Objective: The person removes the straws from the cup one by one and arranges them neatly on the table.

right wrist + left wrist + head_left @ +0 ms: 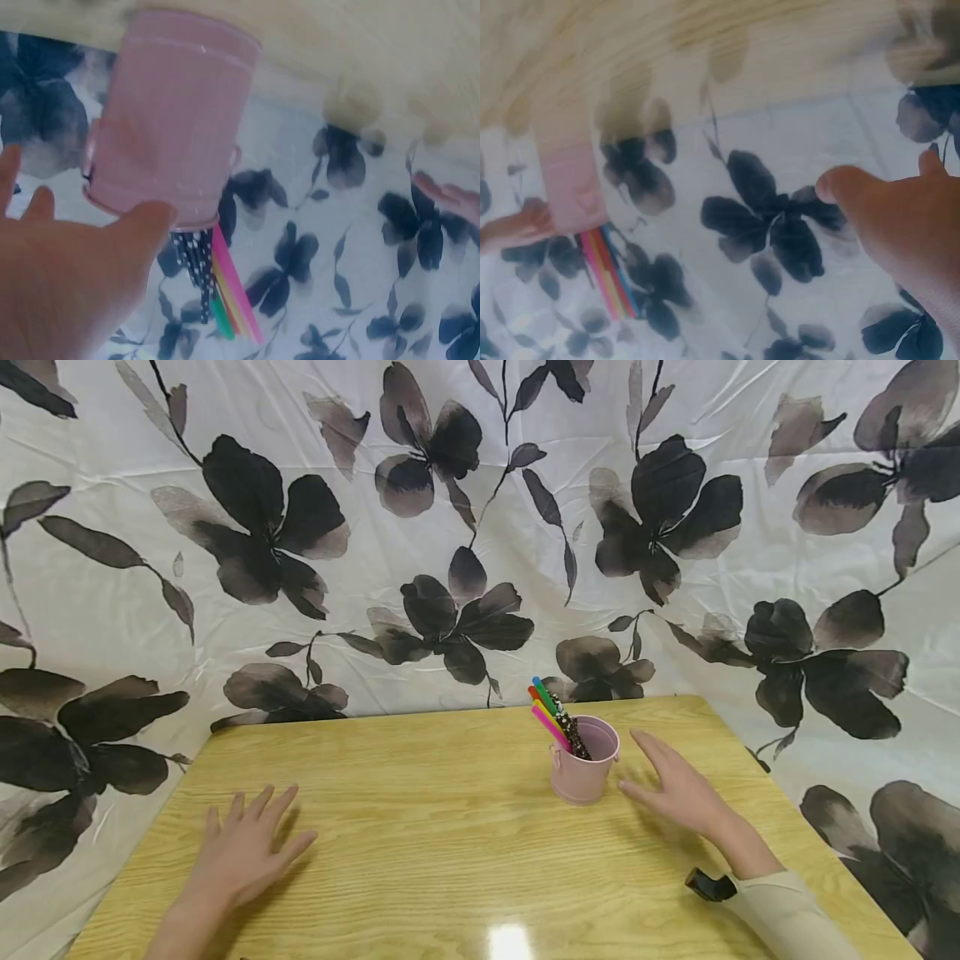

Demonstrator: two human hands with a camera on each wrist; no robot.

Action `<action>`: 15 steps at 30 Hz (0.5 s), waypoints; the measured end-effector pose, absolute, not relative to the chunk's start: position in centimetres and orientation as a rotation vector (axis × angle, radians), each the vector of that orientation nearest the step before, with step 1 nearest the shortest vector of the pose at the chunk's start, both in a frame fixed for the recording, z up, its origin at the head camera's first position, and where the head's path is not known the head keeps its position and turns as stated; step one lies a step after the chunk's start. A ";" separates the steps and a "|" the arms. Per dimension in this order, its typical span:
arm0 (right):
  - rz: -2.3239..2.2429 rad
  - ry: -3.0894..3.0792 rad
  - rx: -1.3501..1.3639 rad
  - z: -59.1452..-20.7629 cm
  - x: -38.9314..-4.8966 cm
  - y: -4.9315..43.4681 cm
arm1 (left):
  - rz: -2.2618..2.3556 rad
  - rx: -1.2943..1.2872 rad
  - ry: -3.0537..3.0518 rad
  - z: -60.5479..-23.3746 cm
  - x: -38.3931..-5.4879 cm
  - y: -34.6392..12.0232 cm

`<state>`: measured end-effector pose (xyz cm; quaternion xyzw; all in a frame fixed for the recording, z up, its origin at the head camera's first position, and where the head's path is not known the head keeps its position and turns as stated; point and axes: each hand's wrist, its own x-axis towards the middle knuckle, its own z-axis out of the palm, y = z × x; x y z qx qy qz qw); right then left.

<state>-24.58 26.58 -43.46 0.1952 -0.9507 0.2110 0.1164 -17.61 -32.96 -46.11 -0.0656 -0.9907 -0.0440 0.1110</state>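
Observation:
A small pink metal bucket stands upright on the right part of the wooden table. Several pens in pink, yellow, red, green and blue lean out of it to the left, beside black, white-dotted sticks. Just right of the bucket, my right hand has its fingers extended and thumb spread, with a gap to the bucket in the head view. The right wrist view shows the bucket close to that hand's thumb. Over the left side of the table, my left hand is spread and holds nothing.
The wooden table ends at a white cloth with dark flowers, which hangs behind and at both sides. A black band sits at the right wrist by a light sleeve. Light glares off the table's front.

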 end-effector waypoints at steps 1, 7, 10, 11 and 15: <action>0.672 -2.769 0.583 -43.3 -24.6 26.4 | -0.143 -0.211 -2.907 -46.0 -17.6 -32.8; 0.911 -2.650 0.620 -42.1 -25.4 24.9 | -0.216 -0.329 -2.863 -45.1 -17.8 -31.3; 1.012 -2.604 0.626 -41.7 -26.0 24.2 | -0.283 -0.360 -2.867 -44.5 -18.2 -30.2; 1.044 -2.593 0.634 -41.6 -26.1 24.0 | -0.311 -0.366 -2.873 -44.2 -18.3 -29.7; 1.157 -2.583 0.657 -41.6 -26.6 23.2 | -0.393 -0.383 -2.892 -43.4 -18.8 -27.9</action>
